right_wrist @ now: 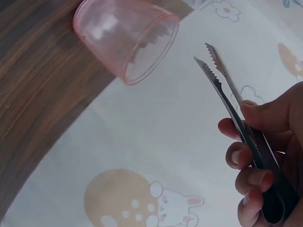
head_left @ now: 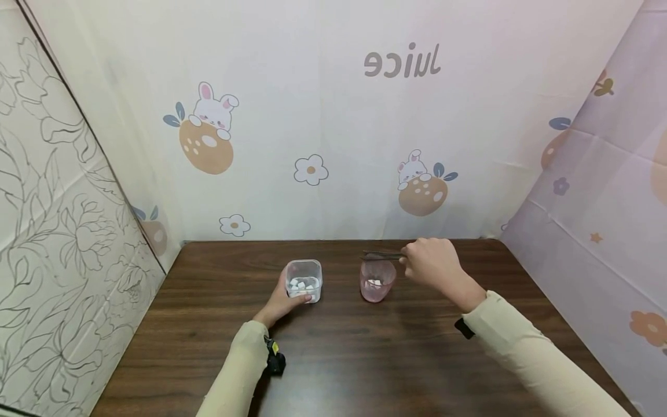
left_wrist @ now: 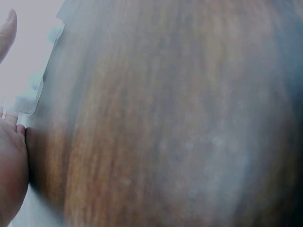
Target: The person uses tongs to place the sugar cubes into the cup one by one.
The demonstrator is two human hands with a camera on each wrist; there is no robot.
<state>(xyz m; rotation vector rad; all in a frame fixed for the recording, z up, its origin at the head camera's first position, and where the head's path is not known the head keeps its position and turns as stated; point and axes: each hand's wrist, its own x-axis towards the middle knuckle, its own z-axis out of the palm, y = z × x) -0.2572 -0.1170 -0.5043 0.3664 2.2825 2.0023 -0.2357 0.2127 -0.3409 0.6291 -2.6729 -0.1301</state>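
In the head view my left hand (head_left: pixel 281 298) holds a clear square plastic container (head_left: pixel 304 266) on the table, thumb across its near side. Several small white cubes (head_left: pixel 302 285) lie in it. To its right stands a pink translucent cup (head_left: pixel 376 289) with a few white pieces (head_left: pixel 373 283) inside. My right hand (head_left: pixel 429 263) grips metal tongs (head_left: pixel 383 255) above the cup's rim. The right wrist view shows the serrated tips of these tongs (right_wrist: pixel 227 90) slightly apart, with nothing between them. The left wrist view catches only part of the left hand (left_wrist: pixel 12 170) and the container's edge.
Both vessels stand on a dark wooden table (head_left: pixel 333 359). A printed cloth (head_left: pixel 323 116) with rabbits and flowers hangs behind it, and more patterned cloth (head_left: pixel 589 191) rises along the right side. A floral panel (head_left: pixel 62 231) borders the left.
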